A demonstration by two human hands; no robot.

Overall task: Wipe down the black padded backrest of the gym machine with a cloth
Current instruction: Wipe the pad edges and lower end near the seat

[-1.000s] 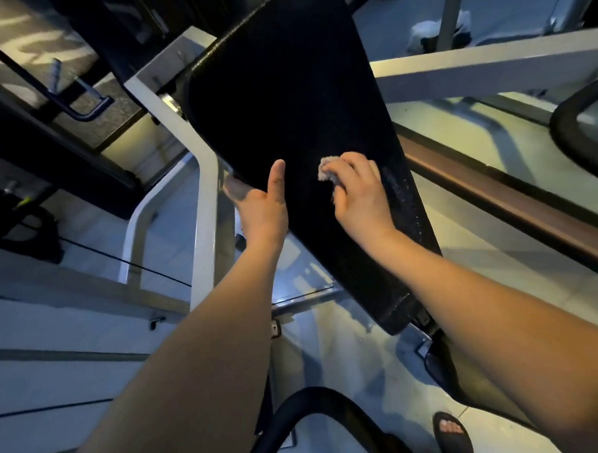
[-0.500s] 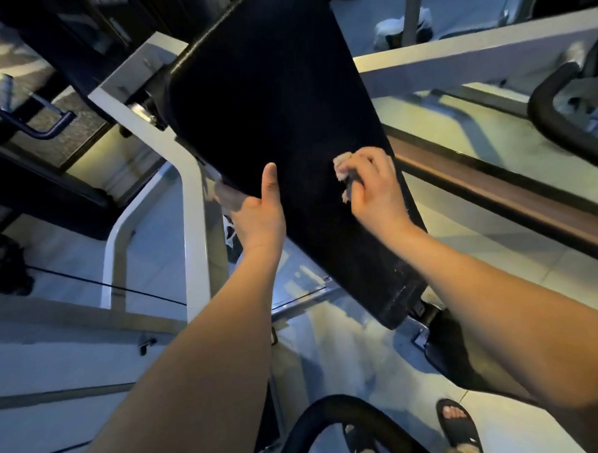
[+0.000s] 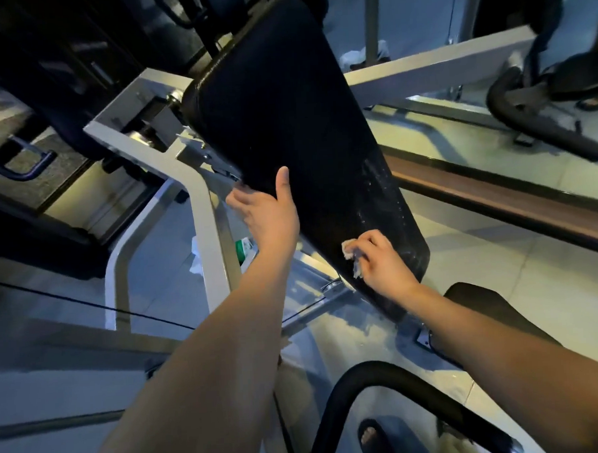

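The black backrest (image 3: 286, 131) slants across the middle of the view on a white frame (image 3: 200, 196). The left hand (image 3: 269, 214) clasps its left edge, thumb lying up the pad and fingers curled behind. The right hand (image 3: 383, 260) presses a small balled cloth (image 3: 351, 255) against the pad's lower end, fingers closed around it.

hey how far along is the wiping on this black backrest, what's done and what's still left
Roughly midway, at a guess. Done: pale wipe streaks show along the lower right side of the backrest. In hand: the right hand presses a small bunched cloth near the bottom edge, while the left hand steadies the left edge, thumb on the face. Left: the upper and middle padding shows no streaks, though dim light makes that hard to judge.
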